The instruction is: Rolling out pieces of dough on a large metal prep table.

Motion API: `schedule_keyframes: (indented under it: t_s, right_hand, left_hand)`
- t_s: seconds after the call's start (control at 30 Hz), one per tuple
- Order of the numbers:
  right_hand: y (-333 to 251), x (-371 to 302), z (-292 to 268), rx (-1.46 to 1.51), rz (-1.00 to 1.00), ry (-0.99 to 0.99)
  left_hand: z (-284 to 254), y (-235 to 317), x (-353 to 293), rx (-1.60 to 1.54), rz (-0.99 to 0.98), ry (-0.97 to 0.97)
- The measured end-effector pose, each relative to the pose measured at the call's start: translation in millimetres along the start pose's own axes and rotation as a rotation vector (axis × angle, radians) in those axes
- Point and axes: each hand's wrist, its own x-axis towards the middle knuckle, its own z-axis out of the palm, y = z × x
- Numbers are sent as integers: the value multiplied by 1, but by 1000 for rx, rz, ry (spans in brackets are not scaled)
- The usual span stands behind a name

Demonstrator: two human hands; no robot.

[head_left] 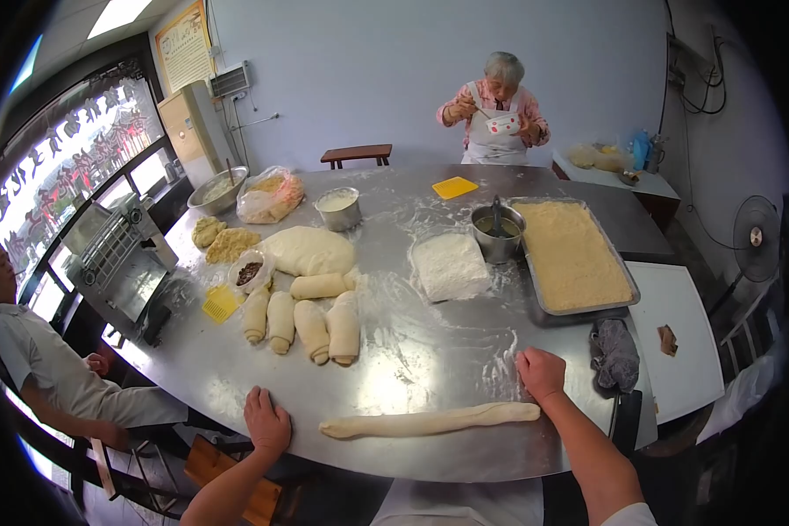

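A long rope of dough (430, 421) lies across the steel table in front of me. Off its left end, my left hand (267, 421) rests on the table's near edge, fingers stretched out and holding nothing. My right hand (542, 373) is closed in a fist on the tabletop, just above the rope's right end, and nothing shows in it. Several rolled dough pieces (312, 331) lie beyond, left of the middle, next to a large flat mass of dough (309, 252). A pile of white flour (451, 267) sits further back, right of the middle.
A metal pot (498, 250) with a brush stands by a tray of crumbly yellow filling (574, 254). A dark cloth (614, 355) lies at the right. At the left stands a dough roller machine (118, 263). One person (500, 114) eats across the table; another (53, 368) sits left.
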Motion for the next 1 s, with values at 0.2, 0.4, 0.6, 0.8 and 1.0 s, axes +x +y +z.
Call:
schedule_keyframes:
  t_s: [0.2,0.4,0.6,0.8,1.0]
  right_hand:
    - [-6,2,2,18,-9,-7]
    - [-2,1,3,19,-17,21]
    - [-2,1,3,25,-23,14]
    - [0,-2,8,13,-13,19]
    - [2,-3,3,5,8,23]
  left_hand:
    - [-2,-7,-5,16,3,6]
    - [-6,-2,-2,11,-3,-12]
    - [-4,-2,-3,13,8,8]
    - [-2,-3,-3,-11,17,31]
    - [0,-2,-1,-17,33,47]
